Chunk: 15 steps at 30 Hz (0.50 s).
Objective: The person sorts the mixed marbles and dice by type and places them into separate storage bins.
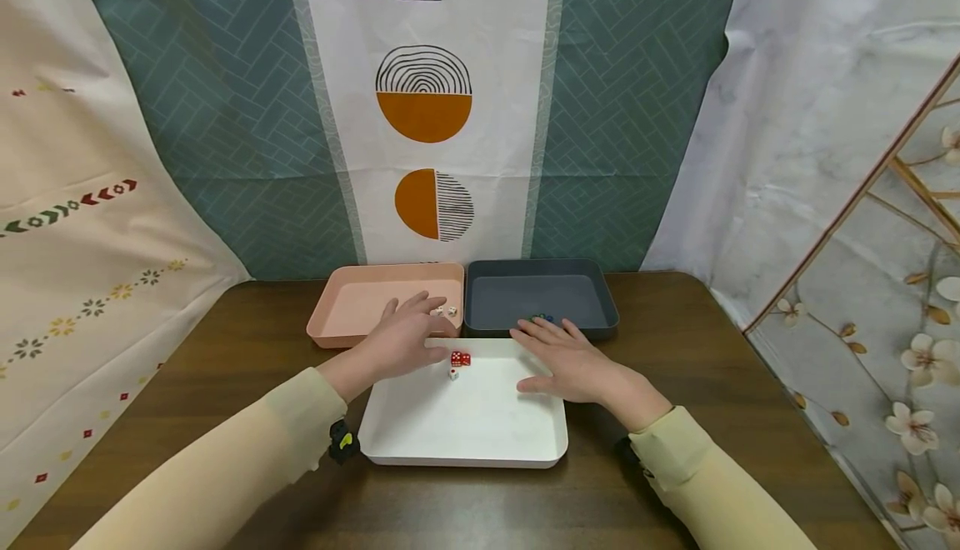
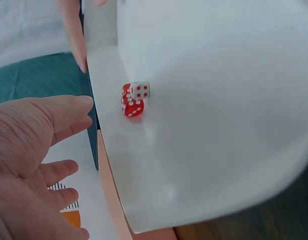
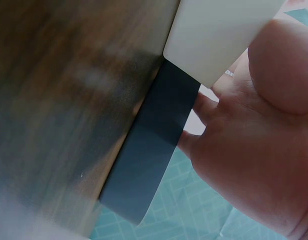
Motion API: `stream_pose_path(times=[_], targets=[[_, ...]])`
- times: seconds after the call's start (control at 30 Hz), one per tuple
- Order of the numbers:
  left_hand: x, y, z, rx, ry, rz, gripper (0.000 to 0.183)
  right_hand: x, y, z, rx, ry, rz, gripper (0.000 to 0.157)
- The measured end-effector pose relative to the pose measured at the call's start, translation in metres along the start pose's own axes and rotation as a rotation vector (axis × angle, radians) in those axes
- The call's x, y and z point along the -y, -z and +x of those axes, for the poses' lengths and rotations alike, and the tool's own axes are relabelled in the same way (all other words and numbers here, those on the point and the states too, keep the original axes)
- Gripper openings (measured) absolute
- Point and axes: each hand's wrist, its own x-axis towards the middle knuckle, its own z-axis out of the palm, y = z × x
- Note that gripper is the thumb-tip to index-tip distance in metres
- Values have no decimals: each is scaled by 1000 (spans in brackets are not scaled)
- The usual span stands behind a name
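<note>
My left hand hovers over the front right of the pink tray and the back left corner of the white tray, fingers spread, nothing in its grasp. Two red dice with white dots lie in the white tray near its back wall. Beside them sits a white die with red dots. Over the back right of the white tray, my right hand stretches flat with its fingertips at the front of the dark blue tray; no object shows in it.
White dice lie in the pink tray's right part, partly behind the left hand. Small dark and green dice show just past the right fingertips. All three trays stand on a brown wooden table, with patterned cloths behind and at the sides.
</note>
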Motion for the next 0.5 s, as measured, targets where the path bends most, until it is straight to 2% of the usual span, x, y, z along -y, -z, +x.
stream_pose_path(times=[0.3, 0.5], targets=[[-8, -5, -4, 42, -16, 6, 28, 0, 0, 1, 0, -5, -15, 92], [-5, -10, -5, 82, -41, -7, 32, 1, 0, 0, 1, -3, -11, 92]])
